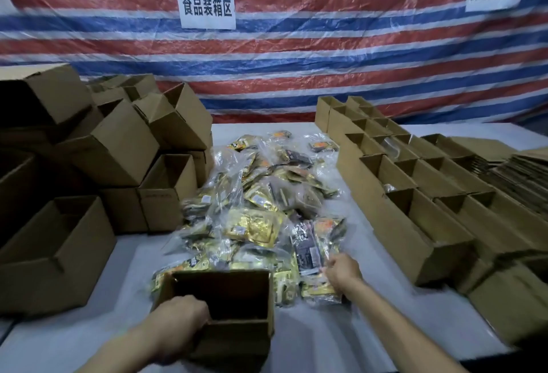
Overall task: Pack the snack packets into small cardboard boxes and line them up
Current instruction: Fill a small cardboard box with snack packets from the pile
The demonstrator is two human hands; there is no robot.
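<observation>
Snack packet (307,249), dark, is pinched at its near edge by the right hand (341,269). The left hand (178,319) has its fingers curled over the open box (237,335) rim. Beyond them, the heap (255,195) covers the table (311,343). This is likely the picking step; next, lift the packet left into the box.

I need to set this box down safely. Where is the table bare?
Bare table: the strip between the snack pile and the right box rows; the near edge between the held box and the right hand, which pinches a packet; a patch between the held box and the open box. Crowded: stacked boxes left, pile centre.
</observation>
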